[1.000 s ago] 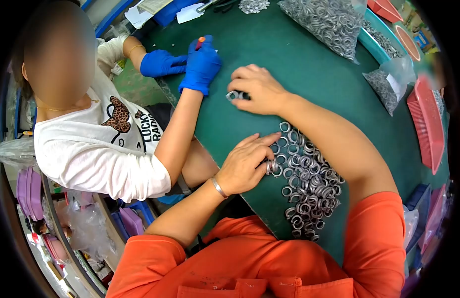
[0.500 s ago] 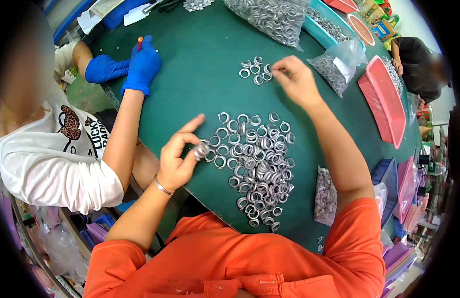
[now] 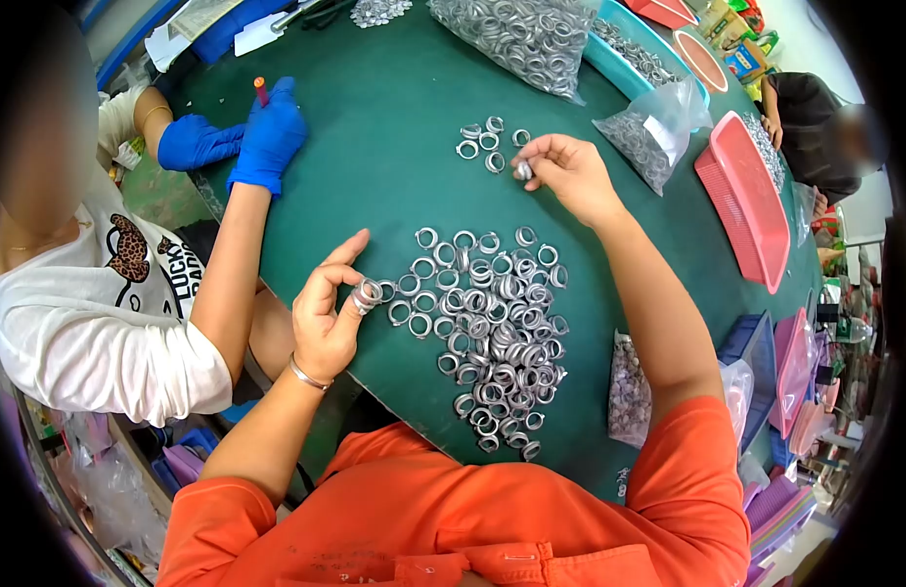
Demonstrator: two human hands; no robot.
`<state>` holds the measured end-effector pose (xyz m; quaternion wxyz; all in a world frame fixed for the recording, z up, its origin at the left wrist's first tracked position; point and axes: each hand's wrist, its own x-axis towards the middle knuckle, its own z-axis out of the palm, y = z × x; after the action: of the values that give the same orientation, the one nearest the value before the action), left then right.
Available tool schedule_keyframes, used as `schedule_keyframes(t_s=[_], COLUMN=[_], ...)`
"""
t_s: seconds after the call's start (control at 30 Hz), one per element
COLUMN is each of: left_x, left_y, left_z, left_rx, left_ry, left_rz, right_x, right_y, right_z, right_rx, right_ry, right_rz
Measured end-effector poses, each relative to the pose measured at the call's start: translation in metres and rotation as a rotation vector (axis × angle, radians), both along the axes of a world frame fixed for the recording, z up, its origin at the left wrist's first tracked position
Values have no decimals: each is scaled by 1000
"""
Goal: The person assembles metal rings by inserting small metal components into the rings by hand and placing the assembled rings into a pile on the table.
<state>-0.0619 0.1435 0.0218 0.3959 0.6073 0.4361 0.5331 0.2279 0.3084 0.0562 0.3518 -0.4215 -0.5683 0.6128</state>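
Between the thumb and fingers of my left hand [image 3: 326, 318] is a short stack of grey metal rings [image 3: 367, 293], held just left of a large loose pile of the same rings [image 3: 507, 323]. My index finger on that side points outward. Farther up the table, my right hand [image 3: 575, 178] pinches a single metal ring [image 3: 524, 171]. It is at the right side of a small group of rings [image 3: 488, 142] lying apart from the pile. The pile's rings have small lugs on their outer edges, and many overlap.
A co-worker's blue-gloved hand [image 3: 270, 137] holds a red pen-like tool at left. Bags of rings [image 3: 516, 39] and a turquoise tray [image 3: 609, 54] stand at the back. A pink basket [image 3: 746, 205] is at right, where another person sits. A filled bag [image 3: 629, 391] lies near my right arm.
My right hand has closed on one ring at the small group's right side, and that ring has left its place. My left hand still holds its stack. The whole view has shifted slightly.
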Motion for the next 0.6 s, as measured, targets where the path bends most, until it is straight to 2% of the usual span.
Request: schedule_keyframes(t_s=[0.07, 0.1, 0.17, 0.2, 0.27, 0.43, 0.5, 0.53, 0.6], left_x=[1, 1, 1, 1, 1, 0, 0, 0, 0], left_y=[-1, -1, 0, 0, 0, 3, 3, 3, 4], left_z=[1, 2, 2, 2, 1, 1, 0, 1, 1], left_rx=[0, -1, -1, -1, 3, 2, 4, 1, 5], left_ry=[9, 18, 24, 26, 24, 36, 28, 20, 21], left_rz=[4, 6, 9, 11, 11, 18, 18, 19, 9], right_x=[-1, -4, -14, -20, -30, -27, -19, -11, 1], right_y=[12, 11, 8, 4, -3, 7, 12, 17, 20], right_z=[-12, -12, -13, -12, -9, -11, -13, -13, -4], right_rx=[194, 196, 599, 598, 821, 787, 399, 436, 325], right_ry=[-572, -568, -649, -649, -616, -773, -478, -441, -499], right_rz=[-46, -43, -177, -176, -94, -44, -224, -256, -282])
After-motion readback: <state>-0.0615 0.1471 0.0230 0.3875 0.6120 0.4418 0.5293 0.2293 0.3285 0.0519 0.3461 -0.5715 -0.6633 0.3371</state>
